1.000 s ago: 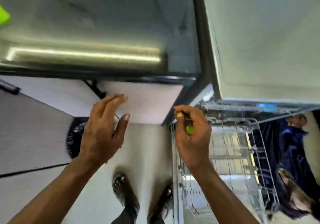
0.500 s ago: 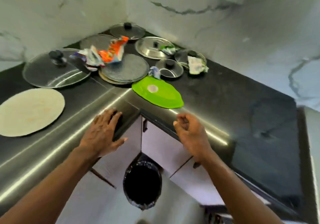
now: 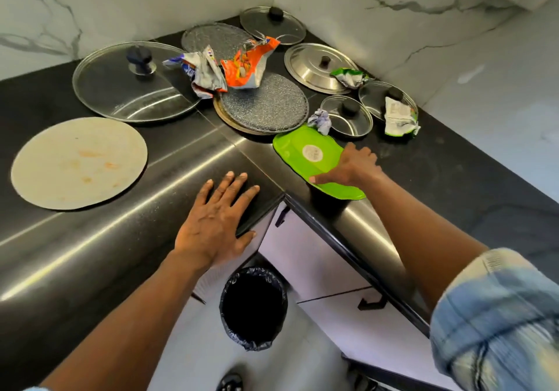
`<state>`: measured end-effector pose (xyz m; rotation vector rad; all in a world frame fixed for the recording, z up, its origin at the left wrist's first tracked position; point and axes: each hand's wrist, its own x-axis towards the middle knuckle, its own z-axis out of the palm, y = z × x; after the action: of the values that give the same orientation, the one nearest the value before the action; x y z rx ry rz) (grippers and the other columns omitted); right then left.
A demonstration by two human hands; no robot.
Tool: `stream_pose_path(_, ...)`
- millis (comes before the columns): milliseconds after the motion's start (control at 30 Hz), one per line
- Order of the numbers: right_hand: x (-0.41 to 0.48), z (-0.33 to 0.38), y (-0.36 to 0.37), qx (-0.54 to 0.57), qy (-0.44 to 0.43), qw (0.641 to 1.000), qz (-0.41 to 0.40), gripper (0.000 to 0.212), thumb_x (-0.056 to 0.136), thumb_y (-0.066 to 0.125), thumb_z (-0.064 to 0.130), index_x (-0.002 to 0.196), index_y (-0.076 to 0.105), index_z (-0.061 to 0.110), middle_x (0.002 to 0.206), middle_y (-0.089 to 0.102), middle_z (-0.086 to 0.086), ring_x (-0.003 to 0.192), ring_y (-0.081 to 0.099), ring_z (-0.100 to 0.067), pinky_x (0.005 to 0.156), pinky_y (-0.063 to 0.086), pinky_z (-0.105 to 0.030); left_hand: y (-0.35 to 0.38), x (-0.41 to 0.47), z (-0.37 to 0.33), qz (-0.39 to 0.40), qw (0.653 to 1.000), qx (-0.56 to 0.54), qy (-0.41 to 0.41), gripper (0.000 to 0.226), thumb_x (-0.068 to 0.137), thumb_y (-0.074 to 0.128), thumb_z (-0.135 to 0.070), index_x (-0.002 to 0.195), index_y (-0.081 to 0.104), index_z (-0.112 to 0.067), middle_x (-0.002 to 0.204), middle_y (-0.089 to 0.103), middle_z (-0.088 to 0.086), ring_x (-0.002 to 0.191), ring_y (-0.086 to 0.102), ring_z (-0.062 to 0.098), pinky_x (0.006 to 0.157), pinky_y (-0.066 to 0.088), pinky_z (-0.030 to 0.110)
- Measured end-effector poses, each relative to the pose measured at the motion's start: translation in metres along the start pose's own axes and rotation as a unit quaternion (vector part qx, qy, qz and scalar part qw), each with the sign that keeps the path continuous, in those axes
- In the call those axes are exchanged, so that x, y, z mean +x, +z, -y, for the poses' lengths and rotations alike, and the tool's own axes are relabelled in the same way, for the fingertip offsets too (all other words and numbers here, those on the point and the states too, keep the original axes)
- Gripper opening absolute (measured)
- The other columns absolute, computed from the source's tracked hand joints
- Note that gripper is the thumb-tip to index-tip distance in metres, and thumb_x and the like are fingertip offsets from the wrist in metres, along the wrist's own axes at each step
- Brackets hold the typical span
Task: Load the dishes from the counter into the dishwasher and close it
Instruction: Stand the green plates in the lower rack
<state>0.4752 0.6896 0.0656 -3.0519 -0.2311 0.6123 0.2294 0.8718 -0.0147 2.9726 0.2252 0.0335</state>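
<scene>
Right hand (image 3: 352,166) grips the green plate (image 3: 299,148) by its rim, centre right. Likely light, stiff plastic. Left hand (image 3: 216,224) lies flat, fingers spread.

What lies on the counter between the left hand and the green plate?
Only bare black counter; the head view shows nothing between the left hand and the green plate.

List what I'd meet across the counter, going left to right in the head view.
Beige round plate → large glass lid → speckled grey plate → green plate, gripped by the right hand → crumpled white wrapper.
</scene>
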Motion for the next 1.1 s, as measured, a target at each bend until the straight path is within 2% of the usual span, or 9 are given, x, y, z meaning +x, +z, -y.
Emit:
stream_pose_path(200, 0.023, -0.011, -0.018, -0.033, -0.007, 0.997, 0.075, 0.162, 0.023, 0.077, 0.09, 0.154, 0.027, 0.008, 0.157, 0.033, -0.017, 0.143, 0.037, -0.037, 0.114, 0.039, -0.046, 0.001, 0.001, 0.001, -0.013, 1.0, -0.006, -0.002, 0.092, 0.089, 0.046, -0.07, 0.165, 0.006, -0.036, 0.176, -0.001, -0.001, 0.162, -0.007, 0.021, 0.131, 0.006, 0.053)
stream_pose_path(333, 0.037, -0.02, -0.015, 0.089, 0.017, 0.987, 0.13, 0.183, -0.007, 0.08, 0.082, 0.151, 0.032, 0.003, 0.151, 0.043, -0.013, 0.132, 0.05, -0.035, 0.106, 0.048, -0.048, 0.001, 0.002, 0.001, -0.012, 1.0, 0.005, 0.0, 0.092, 0.089, 0.048, -0.07, 0.165, 0.008, -0.036, 0.176, 0.002, 0.0, 0.163, -0.005, 0.021, 0.131, 0.007, 0.053)
stream_pose_path(467, 0.041, -0.037, -0.011, 0.257, 0.038, 0.952, 0.16, 0.156, 0.013, 0.099, 0.059, 0.148, 0.041, 0.004, 0.145, 0.054, -0.011, 0.13, 0.053, -0.034, 0.107, 0.046, -0.051, -0.001, 0.001, 0.001, -0.008, 1.0, 0.003, -0.001, 0.093, 0.09, 0.049, -0.07, 0.166, 0.009, -0.035, 0.176, 0.003, 0.0, 0.163, -0.005, 0.021, 0.13, 0.008, 0.053)
stream_pose_path(567, 0.025, -0.051, -0.004, 0.433, 0.009, 0.892, 0.128, 0.109, 0.034, 0.099, 0.035, 0.133, 0.061, 0.009, 0.125, 0.071, -0.01, 0.115, 0.067, -0.032, 0.097, 0.056, -0.047, -0.002, 0.001, 0.001, -0.008, 1.0, 0.004, 0.001, 0.093, 0.091, 0.051, -0.07, 0.166, 0.009, -0.035, 0.176, 0.001, 0.001, 0.163, -0.007, 0.021, 0.131, 0.007, 0.053)
stream_pose_path(633, 0.003, -0.062, 0.005, 0.564, -0.006, 0.82, 0.097, 0.078, 0.061, 0.091, 0.019, 0.132, 0.062, 0.006, 0.122, 0.072, -0.015, 0.113, 0.069, -0.035, 0.087, 0.061, -0.044, -0.002, 0.001, 0.0, -0.009, 1.0, 0.002, 0.004, 0.093, 0.091, 0.053, -0.069, 0.166, 0.01, -0.034, 0.176, 0.002, 0.001, 0.163, -0.006, 0.021, 0.131, 0.007, 0.053)
stream_pose_path(700, -0.021, -0.075, 0.018, 0.666, -0.009, 0.743, 0.073, 0.056, 0.083, 0.075, 0.004, 0.137, 0.057, 0.003, 0.131, 0.066, -0.021, 0.117, 0.066, -0.038, 0.096, 0.056, -0.053, -0.004, 0.0, 0.001, -0.014, 1.0, -0.004, 0.005, 0.093, 0.09, 0.057, -0.067, 0.166, 0.015, -0.034, 0.176, 0.006, 0.002, 0.163, -0.003, 0.021, 0.13, 0.009, 0.054)
stream_pose_path(767, -0.047, -0.091, 0.03, 0.721, 0.002, 0.691, 0.051, 0.05, 0.091, 0.066, 0.0, 0.139, 0.055, 0.003, 0.135, 0.063, -0.023, 0.123, 0.061, -0.041, 0.103, 0.049, -0.059, -0.005, -0.001, 0.0, -0.024, 1.0, -0.008, 0.007, 0.091, 0.088, 0.062, -0.063, 0.164, 0.021, -0.033, 0.175, 0.013, 0.002, 0.163, 0.004, 0.022, 0.13, 0.012, 0.055)
stream_pose_path(900, -0.105, -0.13, 0.048, 0.785, 0.049, 0.617, 0.022, 0.048, 0.093, 0.063, 0.005, 0.14, 0.057, 0.008, 0.132, 0.065, -0.02, 0.12, 0.063, -0.043, 0.099, 0.05, -0.063, -0.004, -0.002, -0.003, -0.037, 0.999, -0.005, 0.037, 0.082, 0.088, 0.069, -0.052, 0.158, 0.038, -0.025, 0.169, 0.031, 0.004, 0.158, 0.026, 0.025, 0.126, 0.023, 0.054)
stream_pose_path(1100, -0.195, -0.202, 0.075, 0.822, 0.098, 0.561, -0.029, 0.047, 0.094, 0.063, 0.014, 0.141, 0.057, 0.014, 0.133, 0.066, -0.015, 0.125, 0.06, -0.04, 0.105, 0.045, -0.064, 0.005, -0.018, -0.04, -0.098, 0.987, 0.001, 0.124, 0.066, 0.09, 0.052, -0.046, 0.147, 0.054, -0.013, 0.16, 0.044, 0.012, 0.152, 0.037, 0.034, 0.117, 0.032, 0.054)
